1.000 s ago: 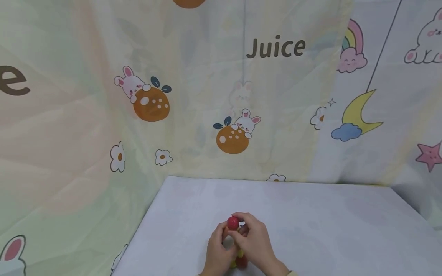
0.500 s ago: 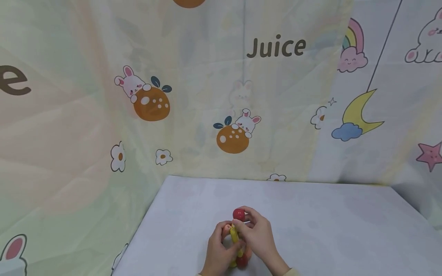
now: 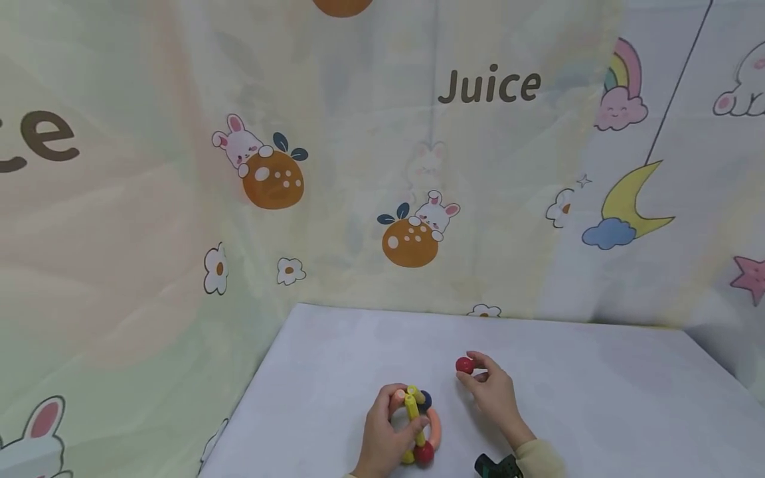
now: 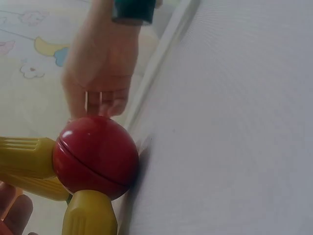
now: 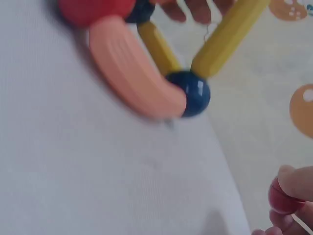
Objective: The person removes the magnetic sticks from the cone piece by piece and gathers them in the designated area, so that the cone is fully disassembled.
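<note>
My left hand (image 3: 382,435) grips a small built frame of sticks and balls on the table. In it are a yellow stick (image 3: 413,413), a salmon curved stick (image 3: 435,428), a dark blue ball (image 3: 425,400) and a lower red ball (image 3: 424,454). Several yellow sticks meet that red ball (image 4: 95,159) in the left wrist view. To the right of the frame and apart from it, my right hand (image 3: 493,397) pinches a loose red ball (image 3: 464,365) between thumb and fingertips. The right wrist view shows this loose ball (image 5: 282,197) near the salmon stick (image 5: 134,73) and blue ball (image 5: 191,93).
A white-covered table (image 3: 597,398) lies under both hands. Behind it hangs a printed curtain (image 3: 335,219) with rabbits, oranges and a moon. A dark wrist device (image 3: 498,467) sits by the right sleeve (image 3: 540,458).
My right hand has drawn away from the frame to the right, carrying the loose red ball. My left hand keeps its grip on the frame, whose upper sticks now show. The head view has shifted slightly.
</note>
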